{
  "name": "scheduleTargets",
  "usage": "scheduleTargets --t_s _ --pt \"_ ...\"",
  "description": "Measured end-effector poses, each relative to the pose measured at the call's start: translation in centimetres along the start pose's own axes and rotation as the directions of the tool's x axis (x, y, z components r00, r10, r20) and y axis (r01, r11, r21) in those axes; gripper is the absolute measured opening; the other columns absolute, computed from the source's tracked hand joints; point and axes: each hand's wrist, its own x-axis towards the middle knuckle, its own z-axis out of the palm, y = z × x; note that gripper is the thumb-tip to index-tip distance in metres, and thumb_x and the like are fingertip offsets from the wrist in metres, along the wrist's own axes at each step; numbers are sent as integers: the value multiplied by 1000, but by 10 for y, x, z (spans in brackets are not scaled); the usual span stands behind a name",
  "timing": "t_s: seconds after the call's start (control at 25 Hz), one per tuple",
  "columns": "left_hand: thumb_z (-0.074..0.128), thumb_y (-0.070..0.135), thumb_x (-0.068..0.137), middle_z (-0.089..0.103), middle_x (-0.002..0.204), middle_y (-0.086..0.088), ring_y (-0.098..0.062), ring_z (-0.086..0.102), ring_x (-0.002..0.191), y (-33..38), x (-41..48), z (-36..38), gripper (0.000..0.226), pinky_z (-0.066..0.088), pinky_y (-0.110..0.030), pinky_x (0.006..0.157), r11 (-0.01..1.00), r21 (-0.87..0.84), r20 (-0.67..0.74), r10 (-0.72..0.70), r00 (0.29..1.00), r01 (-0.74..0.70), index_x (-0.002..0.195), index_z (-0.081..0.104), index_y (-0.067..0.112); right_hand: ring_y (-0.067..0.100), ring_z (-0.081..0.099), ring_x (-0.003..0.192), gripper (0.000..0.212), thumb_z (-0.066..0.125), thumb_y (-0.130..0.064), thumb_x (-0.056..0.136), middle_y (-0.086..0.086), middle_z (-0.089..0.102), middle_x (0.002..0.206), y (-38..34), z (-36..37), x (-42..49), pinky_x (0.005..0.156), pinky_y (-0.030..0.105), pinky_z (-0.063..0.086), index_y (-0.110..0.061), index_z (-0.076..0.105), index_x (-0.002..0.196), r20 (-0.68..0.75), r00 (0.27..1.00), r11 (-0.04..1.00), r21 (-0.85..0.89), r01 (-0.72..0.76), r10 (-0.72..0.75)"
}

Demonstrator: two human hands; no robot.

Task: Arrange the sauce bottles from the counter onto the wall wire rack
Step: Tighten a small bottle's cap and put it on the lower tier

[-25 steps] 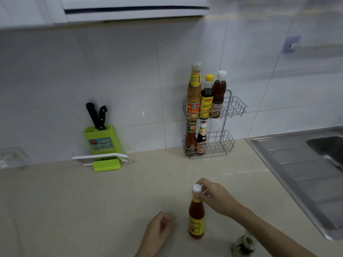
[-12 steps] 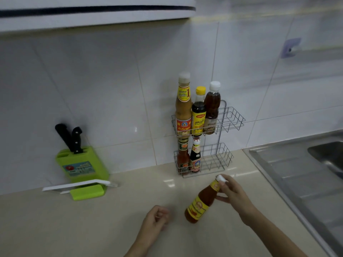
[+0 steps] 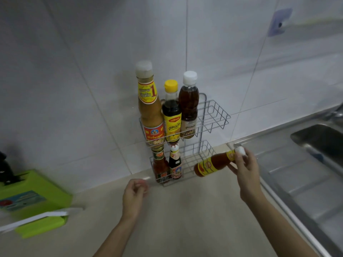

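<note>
From the head view, a pale beige surface (image 3: pixel 185 219) runs along a wall of large white tiles (image 3: pixel 74 80). At the right a stainless steel sink (image 3: pixel 306 164) with a ribbed draining board is set into the surface. At the left edge stands a green knife block (image 3: pixel 31 197) with dark handles sticking up from it and a white bar across its front. High on the wall at the right a small purple hook pad (image 3: pixel 279 22) is stuck to a tile.

Against the wall, at the far side of the surface, stands a two-tier wire rack (image 3: pixel 213 117). Its upper basket holds three upright bottles at its left end: a tall tan sauce bottle (image 3: pixel 150 108) with a white cap, a dark bottle with a yellow cap (image 3: pixel 171 112), and a brown bottle with a white cap (image 3: pixel 189 106). The right part of that basket is bare wire. The lower basket holds two small bottles at its left: a red chilli sauce bottle (image 3: pixel 161 166) and a dark bottle with a red label (image 3: pixel 175 164).

The right hand (image 3: pixel 245 169) holds an orange-red sauce bottle (image 3: pixel 213 164) with a yellow label by its neck and white cap, fingers (image 3: pixel 239 160) closed around the top. The bottle is tilted nearly flat, base pointing left, in the air just in front of the lower basket's right side. The left hand (image 3: pixel 134 191) hovers over the surface near the rack's left corner, loosely curled and holding nothing.
</note>
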Motion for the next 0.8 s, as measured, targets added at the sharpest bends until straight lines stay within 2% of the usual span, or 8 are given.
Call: scheduleTargets --t_s 0.08,0.2,0.28,0.36,0.48,0.6,0.72,0.8 --pt "44 -13 90 64 88 -9 -31 61 89 -3 17 5 28 55 -23 69 1000 2 -28 1 1000 -1 90 58 11 21 63 101 31 51 -23 98 14 59 113 -5 7 10 88 39 55 -14 51 127 10 999 999 21 36 -36" --pt "48 -8 91 66 99 -9 -35 63 102 -6 30 15 27 54 -44 93 1000 9 0 -15 1000 15 96 60 15 17 63 100 32 52 -24 97 6 60 106 -11 22 21 86 33 57 -15 51 128 47 997 997 64 54 -57" --pt "46 -4 94 65 113 -14 -33 62 109 -5 28 25 26 49 -49 101 999 2 37 -43 998 43 106 60 15 17 62 102 30 52 -24 98 3 60 105 -11 34 29 86 32 57 -16 51 127 77 995 996 67 53 -58" --pt "40 -2 97 64 118 -14 -30 60 111 -3 25 33 28 46 -47 102 996 -45 69 -69 995 72 114 58 11 19 62 104 28 51 -22 98 7 60 108 -5 45 34 86 31 56 -18 51 126 133 990 998 31 50 -54" --pt "34 -1 99 65 117 -14 -27 60 109 -2 23 38 31 44 -46 103 992 -90 74 -87 993 94 112 59 11 25 61 108 24 50 -21 98 14 60 111 10 56 40 89 36 54 -21 53 122 250 967 996 -65 63 -45" --pt "34 -1 100 63 123 -20 -33 60 114 -2 23 38 31 44 -46 103 990 -98 77 -95 993 102 118 59 6 28 60 112 34 51 -21 98 14 63 114 22 62 47 97 44 51 -12 50 130 349 936 982 -159 101 -40" --pt "36 4 101 59 130 -22 -35 57 121 -1 24 37 35 44 -44 103 986 -103 67 -122 990 128 134 47 0 23 61 111 36 51 -17 98 9 65 119 26 72 47 95 34 49 -10 49 133 480 876 954 -245 174 -36" --pt "38 8 102 57 131 -21 -34 56 122 1 24 36 38 44 -42 103 984 -113 71 -128 989 136 139 41 2 28 61 101 28 48 -14 99 13 65 110 26 74 45 82 23 49 -8 55 125 563 825 920 -302 252 -41"
